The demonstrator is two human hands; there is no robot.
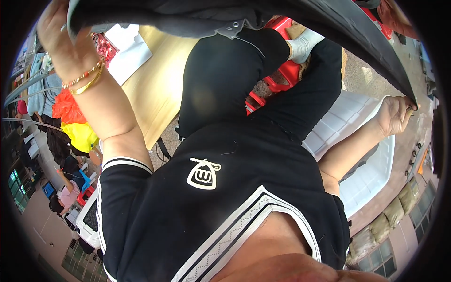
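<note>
Badge print, white and shield-shaped with a letter-like mark, sits on the black shirt nearest my camera. I see the right hand pinching one corner of the dark cloth. The cloth stretches between both hands, past the lap. The left hand touches its other end, but blurs, so I can't tell if it grips. Beside the right arm, a white tub holds something dark.
</note>
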